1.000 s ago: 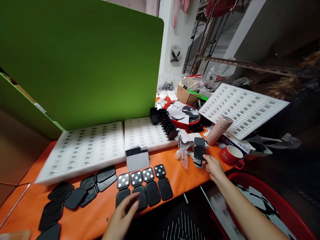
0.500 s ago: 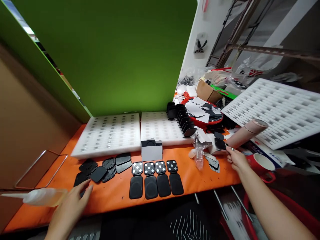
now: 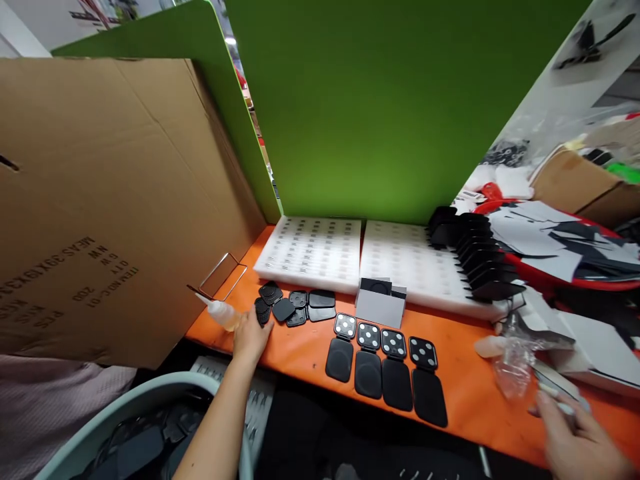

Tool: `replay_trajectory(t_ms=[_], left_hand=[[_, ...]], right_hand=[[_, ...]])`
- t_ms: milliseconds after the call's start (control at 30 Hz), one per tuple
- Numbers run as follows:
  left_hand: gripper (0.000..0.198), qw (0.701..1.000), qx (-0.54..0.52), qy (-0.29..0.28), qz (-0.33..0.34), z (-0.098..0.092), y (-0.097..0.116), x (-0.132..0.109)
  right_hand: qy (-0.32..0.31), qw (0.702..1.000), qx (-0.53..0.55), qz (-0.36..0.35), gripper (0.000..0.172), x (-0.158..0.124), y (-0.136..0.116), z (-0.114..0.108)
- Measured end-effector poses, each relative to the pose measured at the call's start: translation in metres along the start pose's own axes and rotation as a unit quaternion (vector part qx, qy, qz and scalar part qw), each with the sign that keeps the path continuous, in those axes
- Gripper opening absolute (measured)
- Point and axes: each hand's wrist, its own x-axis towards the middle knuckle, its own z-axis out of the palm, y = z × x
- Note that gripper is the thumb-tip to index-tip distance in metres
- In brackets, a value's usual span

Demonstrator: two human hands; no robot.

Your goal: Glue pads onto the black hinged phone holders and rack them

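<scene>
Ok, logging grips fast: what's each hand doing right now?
Left hand: closed around the small squeeze bottle.
Right hand: blurred at the frame edge; grip cannot be told.

A green partition (image 3: pixel 380 107) stands upright behind the orange surface (image 3: pixel 465 373), with a second green panel (image 3: pixel 210 80) angled off to its left; a large brown cardboard sheet (image 3: pixel 110 200), printed with lettering, leans along the left side; a pale wall (image 3: pixel 565 87) shows at upper right; the light is bright and even.
</scene>
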Motion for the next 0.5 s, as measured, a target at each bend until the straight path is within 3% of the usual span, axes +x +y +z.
replay_trajectory(t_ms=[67, 133, 200, 267, 333, 433, 467, 500], left_hand=[[0.069, 0.999, -0.017, -0.009, -0.026, -0.005, 0.000, 0.000], [0.074, 0.991, -0.116, -0.029, -0.061, -0.012, 0.000, -0.003], [0.074, 0.961, -0.246, -0.063, -0.106, -0.019, -0.001, -0.011], [0.063, 0.909, -0.372, -0.134, -0.132, -0.023, 0.001, -0.025], [0.056, 0.809, -0.514, -0.251, -0.134, -0.024, 0.009, -0.043], [0.053, 0.552, -0.715, -0.403, -0.148, -0.021, 0.035, -0.073], [0.052, 0.497, -0.741, -0.425, -0.151, -0.020, 0.047, -0.082], [0.053, 0.461, -0.755, -0.441, -0.150, -0.020, 0.059, -0.090]], right_hand=[[-0.030, 0.999, 0.013, 0.033, 0.040, -0.023, -0.029, 0.007], [-0.074, 0.995, 0.058, 0.031, 0.046, -0.043, -0.052, 0.015], [-0.121, 0.986, 0.114, 0.015, 0.048, -0.063, -0.069, 0.026], [-0.176, 0.971, 0.161, -0.003, 0.049, -0.082, -0.082, 0.037], [-0.242, 0.950, 0.195, -0.012, 0.049, -0.100, -0.098, 0.048], [-0.345, 0.910, 0.231, 0.001, 0.050, -0.122, -0.127, 0.058], [-0.382, 0.893, 0.240, 0.001, 0.050, -0.127, -0.137, 0.059], [-0.417, 0.875, 0.245, -0.003, 0.049, -0.131, -0.147, 0.060]])
